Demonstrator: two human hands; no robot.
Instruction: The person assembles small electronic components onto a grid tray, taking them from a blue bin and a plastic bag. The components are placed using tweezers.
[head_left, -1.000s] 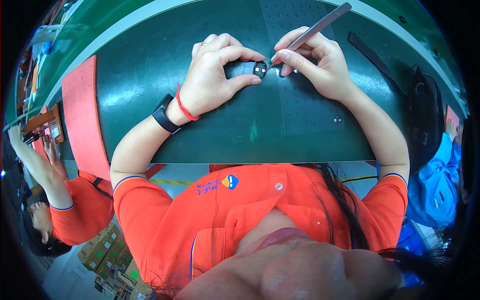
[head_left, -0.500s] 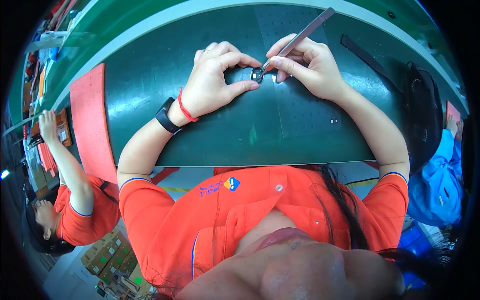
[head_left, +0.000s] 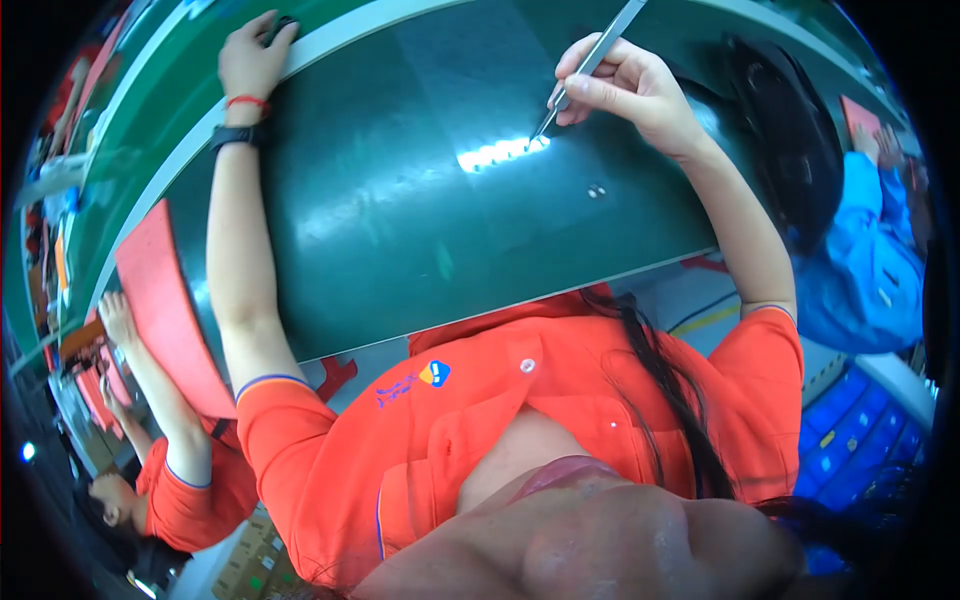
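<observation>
The person's 2 hands are well apart. The left hand reaches to the far left, past the pale edge strip of the smooth dark-green counter, its thumb and fingers closed about a small black rounded object. The right hand pinches a slim grey metal pointed tool above the counter's far half, with the fine tip just beside a bright glare patch. Whether the tip touches the surface, I cannot tell.

The black object could slip and roll away, since only the fingertips seem to hold it at full reach. The tool's sharp tip could scratch the counter or bend if the right wrist dips, and the glare makes its contact hard to judge. The 2 tiny pale pieces near the right forearm could be swept aside by a careless sleeve or arm.

The tool's long axis runs slantwise, its blunt end up and to the right, its tip pointing down and left, toward the person's side. The black object is too blurred to show a clear long axis.
</observation>
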